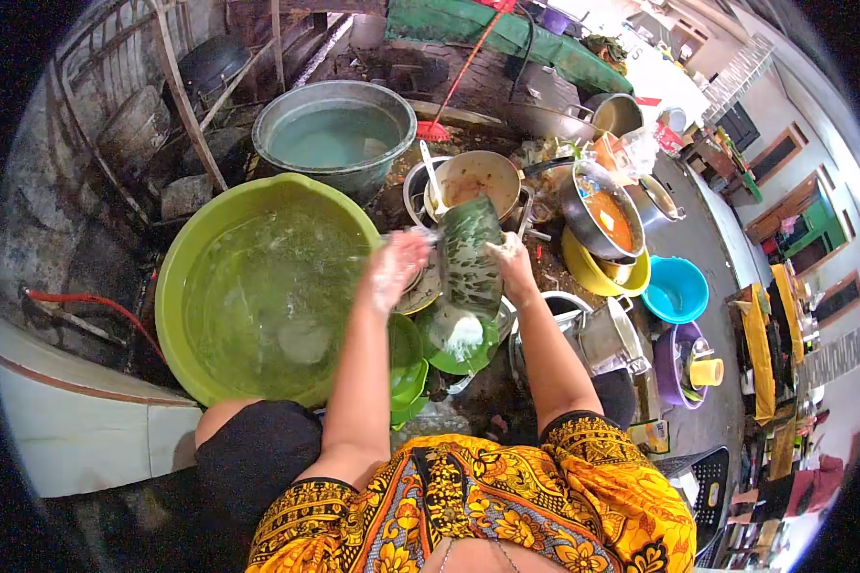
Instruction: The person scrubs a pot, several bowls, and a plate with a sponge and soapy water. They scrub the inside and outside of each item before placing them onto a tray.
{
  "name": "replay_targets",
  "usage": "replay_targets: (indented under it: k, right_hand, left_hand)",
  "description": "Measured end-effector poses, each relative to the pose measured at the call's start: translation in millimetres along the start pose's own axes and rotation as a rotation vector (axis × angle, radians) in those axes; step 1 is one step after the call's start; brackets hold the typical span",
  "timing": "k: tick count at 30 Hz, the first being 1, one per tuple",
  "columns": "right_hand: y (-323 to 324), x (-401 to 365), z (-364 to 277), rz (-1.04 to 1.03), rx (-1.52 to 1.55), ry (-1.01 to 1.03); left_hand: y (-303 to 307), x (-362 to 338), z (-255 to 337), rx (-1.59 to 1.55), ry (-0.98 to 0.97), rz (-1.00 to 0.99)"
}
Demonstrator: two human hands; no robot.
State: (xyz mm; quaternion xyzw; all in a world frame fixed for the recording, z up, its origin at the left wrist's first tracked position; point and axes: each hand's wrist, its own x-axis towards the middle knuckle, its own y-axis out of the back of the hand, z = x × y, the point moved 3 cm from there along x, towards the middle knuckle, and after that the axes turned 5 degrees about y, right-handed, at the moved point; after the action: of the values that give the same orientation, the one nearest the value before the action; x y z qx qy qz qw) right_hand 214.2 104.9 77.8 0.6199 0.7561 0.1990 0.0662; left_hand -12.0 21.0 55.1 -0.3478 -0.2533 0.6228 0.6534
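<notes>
My right hand point(511, 265) grips the right edge of a dark green tray point(471, 250), its surface streaked with white foam. The tray is tilted up in front of me. Just left of it is my left hand point(397, 267), wet with suds and smeared by motion, so its fingers do not show clearly. Under the tray's lower end sits a light green bowl point(476, 355) with a heap of white foam point(457, 331). More green basins point(406, 368) stand beside that bowl, below my left forearm.
A large lime-green tub point(174, 286) of water stands at left, with a grey tub point(268, 143) of water behind it. Dirty pans point(478, 177), a pot with orange liquid point(605, 215), a yellow basin point(591, 272), a blue basin point(677, 289) and a purple basin point(674, 368) crowd the right.
</notes>
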Motion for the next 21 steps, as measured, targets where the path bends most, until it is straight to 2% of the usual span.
replay_targets:
  k: [2, 3, 5, 6, 7, 9, 11, 13, 15, 16, 17, 19, 21]
  right_hand:
    - [-3.9, -19.9, -2.3, 0.109, 0.434, -0.090]
    - [-4.2, -23.2, 7.3, 0.143, 0.485, -0.104]
    - [-2.7, -33.0, 24.1, 0.166, 0.377, -0.049]
    - [-4.0, -40.0, 25.3, 0.199, 0.382, -0.023]
    - [-7.7, -45.9, 27.1, 0.232, 0.387, 0.002]
    - [-16.3, -55.9, 31.3, 0.183, 0.159, 0.019]
    - [-32.2, -78.8, -11.8, 0.146, -0.135, 0.180]
    - [-47.2, -92.4, -14.5, 0.022, -0.296, 0.172]
    - [-62.3, -103.1, -20.0, -0.051, -0.318, 0.281]
    - [-69.9, -110.5, -10.5, -0.074, -0.321, 0.207]
    - [-76.8, -114.6, -21.0, -0.140, -0.372, 0.351]
    - [-88.8, -130.2, -5.0, -0.234, -0.336, 0.210]
    - [-95.8, -141.7, 5.9, -0.368, -0.292, 0.250]
  left_hand:
    - [-40.4, 1.6, -18.4, 0.280, -0.021, 0.003]
    - [-62.9, -5.6, -19.9, 0.425, 0.011, 0.076]
    - [-54.5, 5.3, -57.5, 0.453, -0.098, -0.010]
    - [-51.6, 5.7, -66.2, 0.440, 0.020, -0.017]
    - [-49.6, 6.2, -71.8, 0.440, 0.024, -0.020]
    - [-38.9, 3.6, -75.4, 0.861, -0.114, 0.268]
    - [-29.7, 1.7, -72.2, 0.749, 0.055, 0.343]
    - [-24.2, -1.0, -69.9, 0.567, 0.065, 0.281]
    - [5.6, 10.2, -95.3, 0.508, 0.014, 0.403]
    - [10.7, 10.2, -101.1, 0.460, -0.045, 0.394]
    - [14.6, 8.6, -106.1, 0.410, -0.103, 0.383]
    - [29.8, 6.9, -116.4, 0.392, -0.210, 0.460]
    - [44.3, 1.1, -126.4, 0.196, -0.067, 0.439]
